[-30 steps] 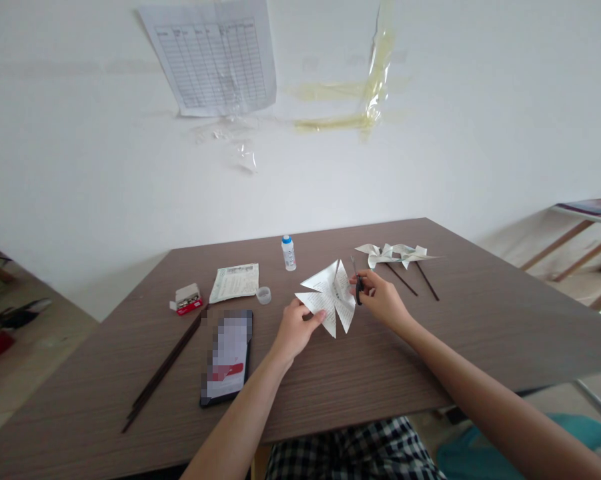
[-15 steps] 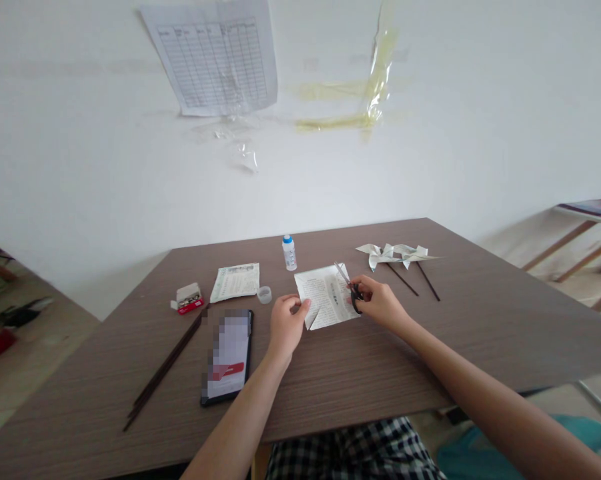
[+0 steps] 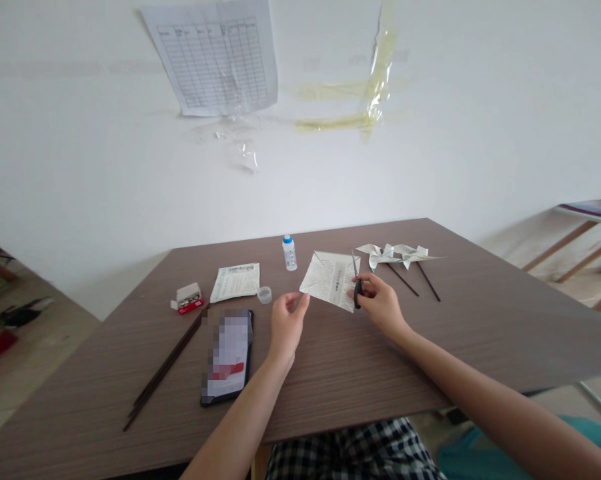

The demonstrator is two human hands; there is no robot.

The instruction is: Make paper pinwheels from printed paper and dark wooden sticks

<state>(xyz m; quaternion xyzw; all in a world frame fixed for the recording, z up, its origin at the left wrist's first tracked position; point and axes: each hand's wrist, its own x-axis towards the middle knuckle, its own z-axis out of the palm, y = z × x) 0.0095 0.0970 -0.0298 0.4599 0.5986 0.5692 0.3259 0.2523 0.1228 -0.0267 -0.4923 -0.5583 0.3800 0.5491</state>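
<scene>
A square of printed newspaper [image 3: 329,279] is held up just above the table, with a slit or crease line running in from its upper left corner. My left hand [image 3: 286,325] pinches the square's lower left corner between thumb and fingertips. In my right hand [image 3: 383,304] are the black-handled scissors [image 3: 358,293], blades pointing up and away beside the paper's right edge. The right fingertips touch that same edge. Whether the blades are parted is too small to tell. Two paper pinwheels [image 3: 380,257] on dark sticks lie beyond my right hand.
Behind the paper stands a white bottle with blue cap [image 3: 289,255]. To the left are a clear small cup [image 3: 264,295], a stack of newspaper squares [image 3: 236,283], a red box of small metal pieces [image 3: 189,300], dark sticks [image 3: 167,363] and a phone [image 3: 227,360]. A wall [image 3: 320,193] rises behind the table.
The newspaper square has turned clockwise, its lower left cut coming round to the upper left. My left hand grips a different corner. The scissors have shifted slightly right and point more upright.
</scene>
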